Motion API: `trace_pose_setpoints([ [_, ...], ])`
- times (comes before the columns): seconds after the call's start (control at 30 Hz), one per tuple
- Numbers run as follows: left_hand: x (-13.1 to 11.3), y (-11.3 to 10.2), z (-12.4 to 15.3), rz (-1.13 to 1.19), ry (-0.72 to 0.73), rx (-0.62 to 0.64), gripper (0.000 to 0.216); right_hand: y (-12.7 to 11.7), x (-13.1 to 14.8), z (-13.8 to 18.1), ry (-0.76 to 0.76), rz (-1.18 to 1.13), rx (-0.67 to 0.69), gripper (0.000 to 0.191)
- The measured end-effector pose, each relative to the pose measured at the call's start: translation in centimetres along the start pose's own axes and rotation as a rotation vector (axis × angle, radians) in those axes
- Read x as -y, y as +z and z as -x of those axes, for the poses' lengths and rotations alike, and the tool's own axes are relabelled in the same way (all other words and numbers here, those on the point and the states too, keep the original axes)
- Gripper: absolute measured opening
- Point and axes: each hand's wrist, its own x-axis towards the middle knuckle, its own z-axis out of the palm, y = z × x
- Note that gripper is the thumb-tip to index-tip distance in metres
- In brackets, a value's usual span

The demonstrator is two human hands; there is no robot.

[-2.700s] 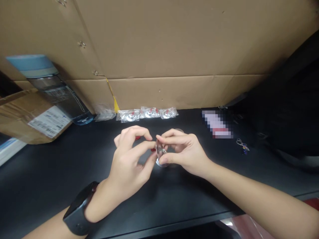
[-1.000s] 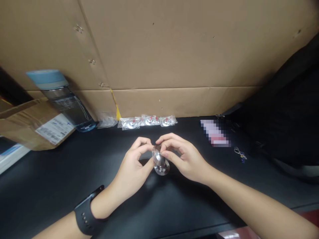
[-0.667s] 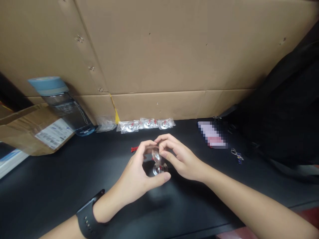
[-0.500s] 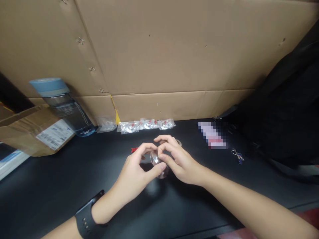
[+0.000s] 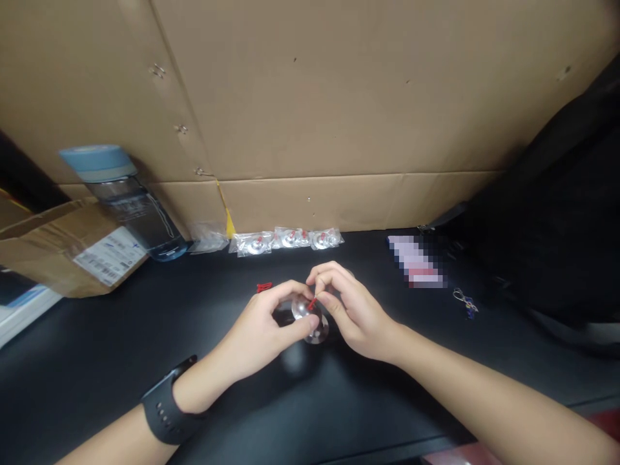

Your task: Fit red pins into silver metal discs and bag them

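Observation:
Above the black table, my left hand (image 5: 271, 323) pinches a small silver cymbal (image 5: 301, 310) by its rim, between thumb and fingers. A second shiny round piece (image 5: 320, 330) shows just under it, partly covered by my thumb. A short red cord (image 5: 312, 302) rises from the middle of the cymbal. My right hand (image 5: 349, 310) grips that cord's upper end between thumb and forefinger. Just behind my left hand, more red cord (image 5: 264, 286) shows; whether it joins the cymbal is hidden.
Several bagged silver discs with red cord (image 5: 290, 239) lie along the cardboard wall (image 5: 339, 97). At left are a blue-capped bottle (image 5: 135, 206) and a paper bag (image 5: 62, 252). A blurred-out flat item (image 5: 416, 261), a wire-like trinket (image 5: 465, 303) and a black bag (image 5: 557, 213) are right.
The red cord now stands out from the cymbal's middle between my hands; before, it was not visible there. My right fingers have drawn slightly up and away. The view has shifted a little.

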Motion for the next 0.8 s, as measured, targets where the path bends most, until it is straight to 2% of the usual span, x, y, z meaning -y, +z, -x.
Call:
trace_pose_setpoints([
  [0.23,0.2,-0.3,0.1,-0.248,0.137,-0.153,0.014,0.1,-0.3,0.0,0.009,0.026,0.028,0.009],
  [0.4,-0.1,-0.4,0.4,-0.269,0.145,-0.154,0.013,0.2,-0.3,0.0,0.01,0.0,0.051,0.008],
  [0.57,0.0,0.1,0.5,0.009,0.065,-0.039,0.053,0.1,-0.4,0.0,0.066,-0.046,-0.007,0.011],
  [0.7,0.9,0.5,0.1,0.252,0.01,-0.003,0.047,0.2,-0.6,0.1,0.111,-0.067,-0.029,0.012],
  [0.8,1.4,0.6,-0.1,0.351,-0.031,-0.031,0.054,0.3,-0.8,0.0,0.12,-0.056,-0.049,0.011],
])
